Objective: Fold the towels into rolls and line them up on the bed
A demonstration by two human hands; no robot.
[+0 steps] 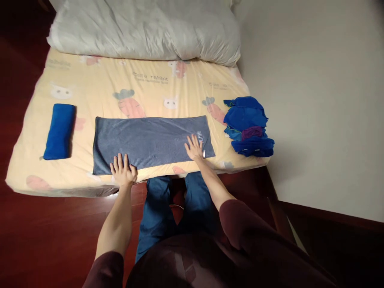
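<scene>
A grey-blue towel (150, 140) lies spread flat as a long rectangle near the front edge of the bed. My left hand (123, 171) rests palm down on its front edge, left of the middle, with fingers spread. Close to the towel's right end, my right hand (194, 148) lies flat with fingers apart, just beside the white lettering. A small white tag shows next to that wrist. To the left sits a blue towel (60, 131) folded into a narrow bundle. At the right is a loose pile of blue cloths (246, 116) with a purple cloth (252, 132) among them.
The bed (99, 88) has a yellow sheet printed with carrots and rabbits. A bulky pale quilt (144, 30) lies across its far side. A plain light wall (315, 100) stands to the right. Dark red floor (60, 232) shows below the bed.
</scene>
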